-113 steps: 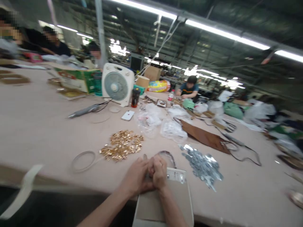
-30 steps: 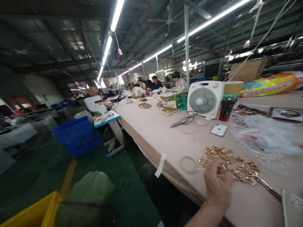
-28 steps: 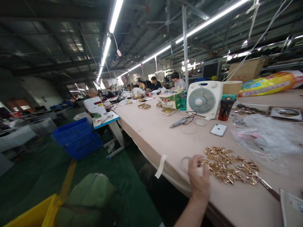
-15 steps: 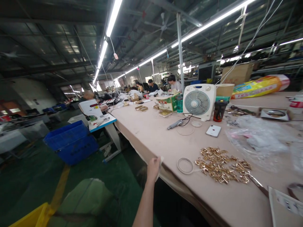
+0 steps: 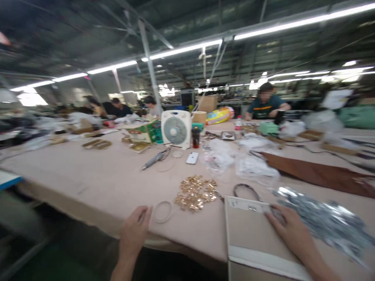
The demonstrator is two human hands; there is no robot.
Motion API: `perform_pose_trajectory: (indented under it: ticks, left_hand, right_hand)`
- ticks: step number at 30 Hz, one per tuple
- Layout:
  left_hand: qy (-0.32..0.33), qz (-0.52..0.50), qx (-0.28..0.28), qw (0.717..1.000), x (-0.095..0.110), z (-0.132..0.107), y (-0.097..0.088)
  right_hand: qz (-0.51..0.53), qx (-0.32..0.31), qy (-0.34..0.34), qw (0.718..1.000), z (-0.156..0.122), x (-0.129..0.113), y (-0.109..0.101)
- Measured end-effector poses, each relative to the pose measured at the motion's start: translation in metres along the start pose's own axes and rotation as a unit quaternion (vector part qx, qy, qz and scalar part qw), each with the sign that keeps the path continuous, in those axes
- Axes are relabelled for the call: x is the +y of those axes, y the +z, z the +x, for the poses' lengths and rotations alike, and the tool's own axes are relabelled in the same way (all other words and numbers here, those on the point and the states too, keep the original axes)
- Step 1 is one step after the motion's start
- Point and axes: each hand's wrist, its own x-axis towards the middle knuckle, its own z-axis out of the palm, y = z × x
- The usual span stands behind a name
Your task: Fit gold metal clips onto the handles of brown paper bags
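Near the table's front edge is my left hand [image 5: 135, 230], its fingers curled in closely; whatever they may hold is hidden. Just right of it lies a thin pale ring [image 5: 163, 212]. A heap of small gold metal fittings [image 5: 195, 193] is spread beyond the ring. My right hand [image 5: 290, 228] rests over the upper right part of a flat beige panel [image 5: 249, 230], thumb and fingers bent close together, slightly blurred. A greyish patch shows between them that I cannot make out. Small silvery pieces [image 5: 252, 208] sit on the panel's top strip.
Silver metallic strips [image 5: 325, 218] lie right of my right hand. Beyond are a dark ring-shaped band [image 5: 247, 190], brown material [image 5: 316, 171], clear plastic bags [image 5: 219, 158], a phone [image 5: 192, 158], a grey corded tool [image 5: 152, 160] and a box fan [image 5: 176, 128]. A person [image 5: 265, 103] works across the table.
The view has swung right. My right hand has come into view over the beige panel. My left hand, which held a small whitish piece, is now at the table edge beside the pale ring.
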Motion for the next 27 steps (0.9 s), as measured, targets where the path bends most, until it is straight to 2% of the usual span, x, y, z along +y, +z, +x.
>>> perform_pose_trajectory:
  ticks: [2,5,7,9,11,13,16,19,23,27]
  left_hand:
    - [-0.011,-0.086,-0.057,0.995,0.029,0.0,0.028]
    - [0.026,-0.198,-0.189,0.962,0.093,-0.018,0.071]
    - [0.075,-0.25,-0.287,0.922,0.142,-0.039,0.094]
    - [0.108,-0.292,-0.357,0.88,0.186,-0.06,0.114]
    - [0.119,-0.328,-0.409,0.843,0.221,-0.076,0.134]
    - [0.122,-0.365,-0.445,0.809,0.243,-0.088,0.155]
    - [0.113,-0.397,-0.469,0.781,0.258,-0.099,0.182]
    - [0.121,-0.38,-0.47,0.788,0.259,-0.107,0.198]
    - [0.145,-0.359,-0.473,0.791,0.254,-0.113,0.203]
    - [0.197,-0.34,-0.46,0.796,0.247,-0.116,0.202]
  right_hand:
    - [-0.01,-0.03,0.013,0.999,-0.002,0.004,-0.019]
    - [-0.013,-0.036,0.023,0.999,0.002,0.001,-0.02]
    - [-0.009,-0.04,0.021,0.999,0.002,-0.001,-0.017]
    - [-0.001,-0.042,0.015,0.999,-0.001,-0.004,-0.017]
    - [0.008,-0.042,0.01,0.999,-0.005,-0.006,-0.019]
    - [0.015,-0.039,0.012,0.999,-0.012,-0.008,-0.021]
    - [0.031,-0.028,0.019,0.999,-0.025,-0.012,-0.023]
    - [0.06,-0.016,0.017,0.998,-0.042,-0.019,-0.026]
    - [0.072,-0.007,0.043,0.996,-0.059,-0.032,-0.031]
    - [0.096,-0.013,0.052,0.994,-0.059,-0.035,-0.041]
